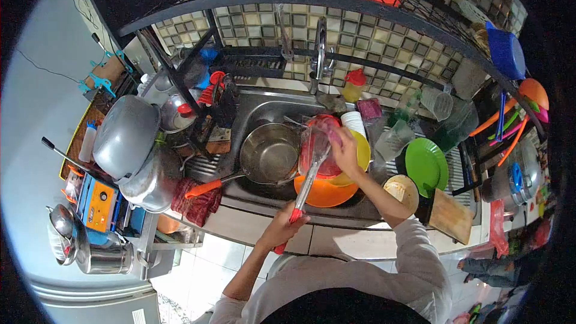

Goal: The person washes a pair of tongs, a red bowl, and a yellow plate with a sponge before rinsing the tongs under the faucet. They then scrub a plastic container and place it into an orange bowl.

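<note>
Fingers of the person's left hand (283, 229) are curled shut around the red-ended handle of a long metal utensil (310, 181), which looks like a pair of tongs. Its handle end is near the front edge of the sink (252, 199), and its shaft slants up and away over the basin. The right hand (344, 151) is bent round a pink scrubber (329, 127) at the utensil's far end; its fingers look partly closed, though how tightly they press cannot be told.

By the look of it, the person is rubbing the metal end while the left hand steadies the handle. Working along the shaft calls for a firm left hold and light, even pressure from the right, with the wet metal liable to turn in the grasp.

Below the hands, a red bowl (310, 151), a yellow bowl (362, 152) and an orange bowl (324, 197) overlap one another. A pan (270, 155) with an orange handle is just beside them, on the person's left. Beyond the right hand are a stack of white cups (353, 122) and a green plate (426, 167), and a wooden board (451, 216) is nearer the bench (339, 240).
</note>
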{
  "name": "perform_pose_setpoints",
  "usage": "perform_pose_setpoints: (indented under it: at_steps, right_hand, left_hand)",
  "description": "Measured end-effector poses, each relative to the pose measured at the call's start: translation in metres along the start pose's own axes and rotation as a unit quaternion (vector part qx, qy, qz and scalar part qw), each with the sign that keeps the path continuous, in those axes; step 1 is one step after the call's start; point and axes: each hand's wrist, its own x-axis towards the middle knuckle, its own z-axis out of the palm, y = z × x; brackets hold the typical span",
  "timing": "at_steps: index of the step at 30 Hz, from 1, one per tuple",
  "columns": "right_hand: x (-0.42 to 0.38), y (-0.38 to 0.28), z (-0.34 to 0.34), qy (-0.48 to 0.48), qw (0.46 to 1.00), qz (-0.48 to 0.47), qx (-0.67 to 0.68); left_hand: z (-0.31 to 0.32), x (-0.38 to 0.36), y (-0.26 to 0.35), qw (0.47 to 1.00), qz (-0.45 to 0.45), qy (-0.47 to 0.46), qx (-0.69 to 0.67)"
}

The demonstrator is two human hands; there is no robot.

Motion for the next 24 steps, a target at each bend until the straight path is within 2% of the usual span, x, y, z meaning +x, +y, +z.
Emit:
perform_pose_setpoints:
  at_steps: [1,3,6,8,10,11,13,15,17,18,21,22,23,24]
  right_hand:
    - [-0.001,-0.002,0.000,0.000,1.000,-0.001,0.001]
    - [-0.002,-0.009,-0.002,0.023,0.996,-0.074,-0.032]
    - [-0.005,-0.013,-0.009,0.008,0.996,-0.082,-0.044]
    - [-0.005,-0.011,-0.013,-0.002,0.995,-0.082,-0.052]
    - [0.005,-0.003,-0.020,0.032,0.999,0.003,0.020]
    - [0.011,-0.003,-0.025,0.033,0.999,0.002,0.020]
    - [0.021,-0.006,-0.036,0.104,0.994,0.023,0.038]
    - [0.016,-0.010,-0.037,0.092,0.994,0.043,0.028]
    - [0.003,-0.016,-0.032,-0.017,0.997,-0.063,-0.038]
    - [-0.001,-0.019,-0.029,-0.015,0.997,-0.063,-0.038]
    - [-0.008,-0.026,-0.018,-0.098,0.964,-0.201,-0.147]
    - [-0.003,-0.025,-0.015,-0.071,0.985,-0.118,-0.108]
    - [-0.006,-0.025,-0.011,-0.072,0.985,-0.118,-0.107]
    - [-0.009,-0.026,-0.006,-0.069,0.977,-0.158,-0.127]
  left_hand:
    - [0.000,-0.001,-0.001,1.000,0.001,0.001,0.001]
    - [0.002,-0.001,-0.006,1.000,0.005,0.005,-0.013]
    - [0.003,-0.006,-0.010,0.998,0.051,-0.002,-0.023]
    - [0.003,-0.007,-0.009,0.998,0.029,-0.003,-0.048]
    - [0.003,-0.008,-0.010,0.997,0.009,-0.007,-0.071]
    - [0.001,-0.008,-0.012,0.997,0.011,0.000,-0.076]
    - [-0.004,-0.009,-0.013,0.996,0.014,0.011,-0.082]
    - [-0.008,-0.009,-0.014,0.998,0.002,0.039,-0.058]
    - [-0.009,-0.007,-0.016,0.997,0.000,0.026,-0.069]
    - [-0.009,-0.006,-0.012,0.998,0.012,0.020,-0.066]
    - [-0.006,-0.007,-0.001,0.998,0.015,0.008,-0.066]
    - [-0.005,-0.008,0.000,0.998,0.007,0.004,-0.069]
    - [-0.004,-0.008,-0.001,0.998,0.006,0.006,-0.070]
    - [-0.003,-0.007,-0.001,0.997,-0.003,0.012,-0.080]
